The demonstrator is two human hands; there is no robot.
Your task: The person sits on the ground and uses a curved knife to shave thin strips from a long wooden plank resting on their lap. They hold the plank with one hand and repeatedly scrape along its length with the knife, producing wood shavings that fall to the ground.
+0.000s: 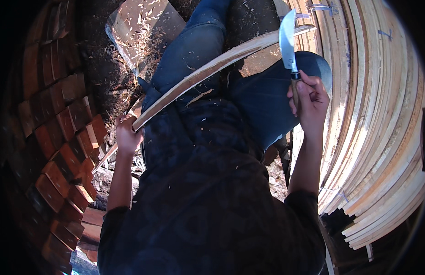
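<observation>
While the left hand [128, 136] clutches a wooden strip [198, 75], the right hand [310, 98] (fingers curled, forearm forward) grips a knife [288, 39].

From your head, the left of two side-by-side fisheye cameras looks steeply down over your dark, faintly patterned fabric shirt [212, 215] and forward along your blue denim trousers [191, 55]. It sits close enough that your torso fills the lower middle, with your bare left hand [128, 136] and bare right hand [312, 98] both inside your view, while the long, pale wooden boards [372, 114] bend along its right rim.
</observation>
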